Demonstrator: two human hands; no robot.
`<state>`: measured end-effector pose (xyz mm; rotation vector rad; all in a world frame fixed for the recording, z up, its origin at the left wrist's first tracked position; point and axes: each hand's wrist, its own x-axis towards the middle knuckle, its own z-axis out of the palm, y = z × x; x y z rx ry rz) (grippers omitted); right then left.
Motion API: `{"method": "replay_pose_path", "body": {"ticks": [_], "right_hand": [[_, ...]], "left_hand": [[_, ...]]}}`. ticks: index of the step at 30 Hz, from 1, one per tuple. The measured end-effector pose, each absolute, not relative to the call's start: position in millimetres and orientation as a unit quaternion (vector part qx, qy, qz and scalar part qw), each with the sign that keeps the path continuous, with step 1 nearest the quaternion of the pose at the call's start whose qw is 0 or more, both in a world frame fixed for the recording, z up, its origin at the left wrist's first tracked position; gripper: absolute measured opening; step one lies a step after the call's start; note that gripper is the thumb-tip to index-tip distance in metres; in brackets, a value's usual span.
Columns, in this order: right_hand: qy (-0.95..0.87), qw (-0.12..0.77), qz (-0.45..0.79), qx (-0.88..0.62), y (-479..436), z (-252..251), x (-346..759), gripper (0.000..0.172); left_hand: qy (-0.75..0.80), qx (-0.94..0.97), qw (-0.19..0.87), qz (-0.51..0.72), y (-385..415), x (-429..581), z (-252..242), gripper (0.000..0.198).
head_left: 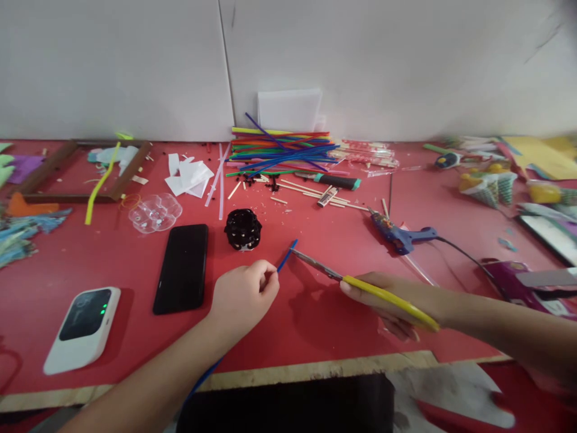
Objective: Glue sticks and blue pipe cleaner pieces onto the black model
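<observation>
My left hand (pixel 246 294) pinches a blue pipe cleaner (pixel 287 255); its short end sticks out past my fingertips, and its tail hangs below my wrist over the table edge. My right hand (pixel 383 300) grips yellow-handled scissors (pixel 383 296). Their blade tips meet the pipe cleaner close to its upper end; whether the blades are parted there is hard to make out. Just beyond my left hand stands a small round black fuzzy piece (pixel 243 229) with pale bits showing in it.
Several coloured pipe cleaners (pixel 279 150) are heaped by the wall. A utility knife (pixel 336 181) and wooden sticks lie before them. A hot glue gun (pixel 399 234) with its cord is at right. A black phone (pixel 181 269) and a white device (pixel 83 331) lie at left.
</observation>
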<state>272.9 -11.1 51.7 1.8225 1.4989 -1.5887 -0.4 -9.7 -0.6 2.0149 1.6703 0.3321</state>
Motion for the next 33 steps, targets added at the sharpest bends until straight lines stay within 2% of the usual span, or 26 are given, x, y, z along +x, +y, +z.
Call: {"method": "replay_pose_path", "body": {"ticks": [6,18,27,33], "right_hand": [[0.522,0.122,-0.585,0.608,-10,49,276,0.053],[0.545,0.164,-0.560,0.602,-6,51,273,0.064],[0.597,0.165,-0.520,0.588,-2,41,282,0.051],[0.607,0.145,-0.500,0.601,0,44,283,0.054]], "left_hand": [[0.613,0.746,0.233,0.119,-9,1,-1,0.020],[0.622,0.739,0.240,0.095,-9,2,-2,0.025],[0.606,0.751,0.256,0.051,-10,1,7,0.016],[0.603,0.746,0.280,0.034,-10,-4,15,0.010]]}}
